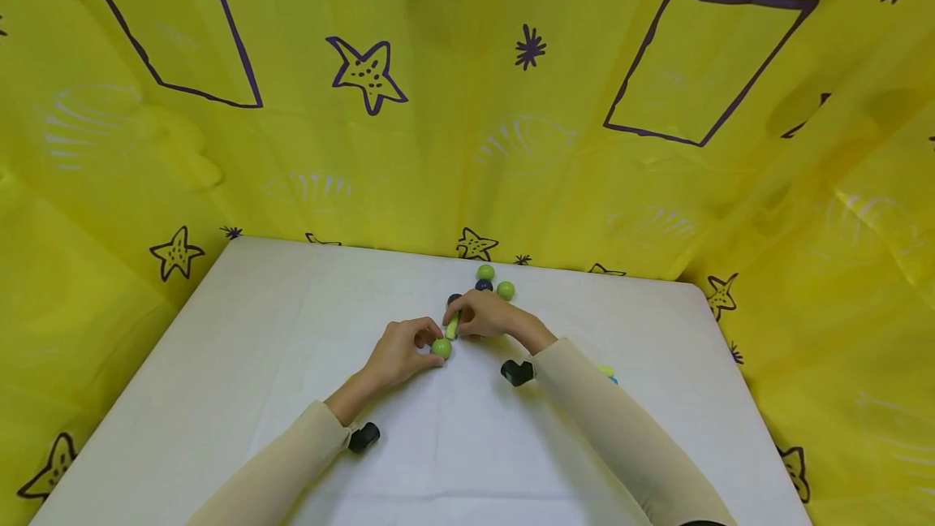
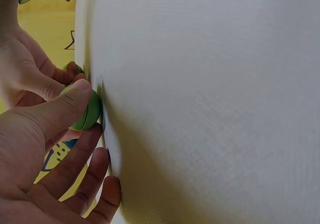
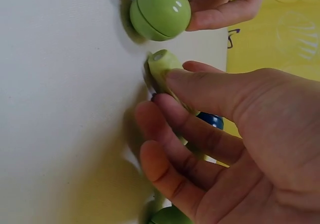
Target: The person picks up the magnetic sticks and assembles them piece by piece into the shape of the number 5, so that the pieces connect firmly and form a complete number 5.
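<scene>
On the white table, my left hand pinches a glossy green ball between thumb and fingers. A seam line runs round this ball in the right wrist view. My right hand holds a short light green rod between thumb and index finger. The rod's near end, with a small grey spot, faces the ball; a narrow gap separates them. At the rod's far end sits a dark blue ball, partly hidden by my right fingers. Beyond that hand are another dark blue ball and two green balls, one farthest back, the other to the right.
A small yellow and blue piece shows partly behind my right sleeve. Something yellow peeks out beside my left wrist. A yellow curtain with starfish drawings surrounds the table's back and sides. Each wrist carries a black camera.
</scene>
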Action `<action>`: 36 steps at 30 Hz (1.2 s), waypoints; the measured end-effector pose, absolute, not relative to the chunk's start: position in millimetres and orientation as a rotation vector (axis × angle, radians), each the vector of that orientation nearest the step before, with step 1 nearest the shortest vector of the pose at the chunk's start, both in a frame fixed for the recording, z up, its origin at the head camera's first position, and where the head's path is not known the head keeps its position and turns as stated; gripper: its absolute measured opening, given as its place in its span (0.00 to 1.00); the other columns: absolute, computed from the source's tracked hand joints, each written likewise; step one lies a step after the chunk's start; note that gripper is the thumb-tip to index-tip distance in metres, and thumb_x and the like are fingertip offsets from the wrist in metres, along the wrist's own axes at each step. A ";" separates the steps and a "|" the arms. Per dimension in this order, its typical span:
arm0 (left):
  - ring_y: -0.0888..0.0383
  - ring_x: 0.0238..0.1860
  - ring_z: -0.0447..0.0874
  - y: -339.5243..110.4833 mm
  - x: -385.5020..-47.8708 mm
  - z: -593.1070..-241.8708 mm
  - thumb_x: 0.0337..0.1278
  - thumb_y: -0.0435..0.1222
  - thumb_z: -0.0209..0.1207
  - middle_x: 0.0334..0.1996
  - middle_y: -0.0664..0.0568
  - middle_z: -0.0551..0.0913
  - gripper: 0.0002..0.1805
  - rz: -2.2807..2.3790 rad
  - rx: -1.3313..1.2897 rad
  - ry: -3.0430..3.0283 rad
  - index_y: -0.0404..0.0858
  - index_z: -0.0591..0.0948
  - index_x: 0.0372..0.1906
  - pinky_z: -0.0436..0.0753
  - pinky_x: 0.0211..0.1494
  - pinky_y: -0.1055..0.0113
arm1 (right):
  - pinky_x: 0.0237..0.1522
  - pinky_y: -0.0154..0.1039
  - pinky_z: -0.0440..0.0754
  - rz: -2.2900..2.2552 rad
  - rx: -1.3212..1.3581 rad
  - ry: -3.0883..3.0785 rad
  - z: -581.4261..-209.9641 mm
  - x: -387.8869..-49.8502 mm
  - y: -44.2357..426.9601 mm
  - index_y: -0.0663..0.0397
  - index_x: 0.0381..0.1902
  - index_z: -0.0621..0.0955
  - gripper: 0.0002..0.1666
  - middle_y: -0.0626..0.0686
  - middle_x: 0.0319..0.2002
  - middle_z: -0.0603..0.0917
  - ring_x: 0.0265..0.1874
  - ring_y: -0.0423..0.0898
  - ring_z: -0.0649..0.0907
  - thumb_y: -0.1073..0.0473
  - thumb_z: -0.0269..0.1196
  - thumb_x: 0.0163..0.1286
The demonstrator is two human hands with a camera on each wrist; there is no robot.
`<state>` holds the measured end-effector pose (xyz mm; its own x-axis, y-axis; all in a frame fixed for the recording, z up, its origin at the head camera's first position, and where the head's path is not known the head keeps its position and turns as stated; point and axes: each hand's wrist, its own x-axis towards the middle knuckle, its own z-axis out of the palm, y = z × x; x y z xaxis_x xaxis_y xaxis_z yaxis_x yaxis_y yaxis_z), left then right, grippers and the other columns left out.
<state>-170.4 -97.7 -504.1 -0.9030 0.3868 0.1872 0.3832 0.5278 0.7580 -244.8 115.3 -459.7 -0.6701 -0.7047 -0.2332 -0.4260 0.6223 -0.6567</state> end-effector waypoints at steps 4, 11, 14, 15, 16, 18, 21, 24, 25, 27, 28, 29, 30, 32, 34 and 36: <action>0.55 0.37 0.85 -98.0 -170.2 -503.6 0.45 0.34 0.79 0.34 0.56 0.88 0.16 1.355 0.688 2.745 0.42 0.85 0.40 0.79 0.43 0.66 | 0.30 0.30 0.76 -0.799 -0.881 2.395 -462.2 -245.2 114.4 0.55 0.45 0.88 0.10 0.49 0.30 0.85 0.25 0.38 0.77 0.69 0.68 0.68; 0.55 0.37 0.86 -98.3 -170.0 -504.4 0.45 0.34 0.80 0.34 0.56 0.89 0.16 1.354 0.702 2.753 0.42 0.85 0.40 0.80 0.43 0.66 | 0.30 0.29 0.77 -0.777 -0.947 2.370 -454.0 -249.6 114.7 0.58 0.46 0.88 0.10 0.52 0.31 0.86 0.25 0.37 0.78 0.69 0.68 0.68; 0.55 0.37 0.86 -98.1 -169.6 -503.9 0.45 0.34 0.80 0.34 0.56 0.89 0.16 1.354 0.701 2.755 0.42 0.85 0.40 0.80 0.43 0.66 | 0.28 0.30 0.76 -0.788 -0.941 2.344 -452.2 -251.3 116.2 0.58 0.47 0.88 0.10 0.52 0.30 0.86 0.24 0.39 0.79 0.69 0.67 0.68; 0.55 0.37 0.86 -98.0 -169.4 -503.9 0.45 0.34 0.80 0.33 0.55 0.89 0.17 1.354 0.700 2.757 0.42 0.85 0.39 0.80 0.43 0.66 | 0.28 0.30 0.76 -0.792 -0.934 2.334 -451.8 -251.7 116.5 0.58 0.47 0.88 0.10 0.53 0.29 0.86 0.24 0.40 0.79 0.69 0.67 0.68; 0.55 0.36 0.86 -97.8 -169.3 -503.9 0.45 0.34 0.80 0.33 0.55 0.89 0.17 1.354 0.697 2.758 0.42 0.85 0.39 0.79 0.42 0.66 | 0.28 0.30 0.77 -0.796 -0.928 2.328 -452.1 -252.4 117.0 0.58 0.47 0.88 0.10 0.53 0.29 0.86 0.23 0.41 0.80 0.69 0.67 0.68; 0.55 0.36 0.85 -97.2 -169.2 -504.2 0.45 0.34 0.80 0.33 0.55 0.89 0.17 1.352 0.690 2.764 0.42 0.84 0.39 0.78 0.42 0.66 | 0.27 0.30 0.77 -0.809 -0.915 2.314 -452.9 -253.4 117.9 0.58 0.47 0.88 0.10 0.53 0.28 0.86 0.23 0.44 0.81 0.69 0.67 0.69; 0.55 0.36 0.83 -95.9 -169.1 -505.2 0.45 0.34 0.80 0.33 0.55 0.89 0.17 1.349 0.673 2.775 0.43 0.84 0.39 0.76 0.40 0.66 | 0.26 0.31 0.76 -0.837 -0.892 2.292 -453.6 -254.5 119.3 0.58 0.47 0.88 0.11 0.55 0.27 0.86 0.22 0.46 0.80 0.69 0.66 0.69; 0.56 0.35 0.81 -94.1 -168.7 -505.6 0.45 0.35 0.80 0.33 0.55 0.89 0.17 1.347 0.647 2.786 0.44 0.83 0.39 0.74 0.39 0.67 | 0.25 0.31 0.75 -0.855 -0.877 2.273 -453.6 -254.8 119.9 0.58 0.48 0.87 0.11 0.58 0.27 0.86 0.21 0.46 0.79 0.70 0.66 0.69; 0.55 0.34 0.80 -93.5 -168.4 -505.6 0.45 0.35 0.80 0.33 0.55 0.89 0.17 1.351 0.637 2.787 0.44 0.83 0.38 0.73 0.38 0.67 | 0.25 0.31 0.75 -0.860 -0.874 2.267 -453.6 -255.0 120.0 0.59 0.48 0.87 0.12 0.59 0.27 0.86 0.21 0.47 0.78 0.70 0.65 0.69; 0.56 0.33 0.79 -92.3 -167.9 -505.5 0.44 0.35 0.80 0.32 0.55 0.89 0.17 1.352 0.615 2.795 0.44 0.82 0.38 0.72 0.37 0.67 | 0.25 0.31 0.75 -0.872 -0.862 2.255 -453.5 -255.2 120.1 0.59 0.49 0.87 0.13 0.60 0.27 0.86 0.21 0.47 0.78 0.71 0.65 0.68; 0.56 0.33 0.78 -91.7 -167.6 -505.5 0.44 0.35 0.80 0.31 0.55 0.89 0.17 1.351 0.603 2.799 0.44 0.82 0.37 0.71 0.36 0.67 | 0.25 0.31 0.75 -0.877 -0.857 2.251 -453.6 -255.3 120.0 0.59 0.49 0.87 0.13 0.60 0.27 0.86 0.21 0.47 0.78 0.72 0.65 0.68; 0.56 0.32 0.77 -91.1 -167.4 -505.4 0.44 0.36 0.80 0.31 0.55 0.89 0.17 1.349 0.590 2.803 0.44 0.82 0.37 0.71 0.36 0.67 | 0.24 0.31 0.75 -0.884 -0.851 2.247 -453.8 -255.5 120.2 0.59 0.49 0.87 0.14 0.60 0.28 0.86 0.21 0.47 0.78 0.72 0.64 0.68; 0.57 0.31 0.76 -90.5 -167.1 -505.4 0.44 0.36 0.80 0.31 0.56 0.89 0.17 1.345 0.579 2.810 0.44 0.82 0.37 0.70 0.35 0.67 | 0.24 0.31 0.75 -0.891 -0.845 2.244 -454.0 -255.8 120.4 0.59 0.49 0.87 0.14 0.60 0.28 0.86 0.22 0.47 0.78 0.73 0.64 0.68; 0.58 0.30 0.75 -89.0 -166.7 -505.3 0.45 0.36 0.80 0.30 0.55 0.88 0.17 1.337 0.558 2.823 0.43 0.82 0.37 0.69 0.34 0.67 | 0.24 0.32 0.75 -0.902 -0.836 2.238 -453.9 -255.8 120.7 0.60 0.49 0.87 0.14 0.61 0.28 0.86 0.22 0.48 0.79 0.73 0.63 0.67; 0.58 0.30 0.74 -87.3 -166.1 -504.8 0.45 0.36 0.80 0.30 0.55 0.88 0.17 1.335 0.541 2.830 0.43 0.82 0.37 0.69 0.34 0.67 | 0.24 0.33 0.76 -0.909 -0.831 2.234 -453.9 -255.7 120.7 0.60 0.49 0.87 0.14 0.62 0.28 0.86 0.22 0.49 0.80 0.73 0.63 0.67; 0.58 0.30 0.74 -85.6 -165.7 -504.5 0.45 0.36 0.80 0.30 0.55 0.88 0.17 1.339 0.525 2.834 0.43 0.82 0.37 0.69 0.34 0.67 | 0.25 0.33 0.76 -0.908 -0.833 2.236 -454.1 -255.7 120.8 0.60 0.49 0.87 0.14 0.62 0.29 0.86 0.23 0.50 0.81 0.73 0.64 0.67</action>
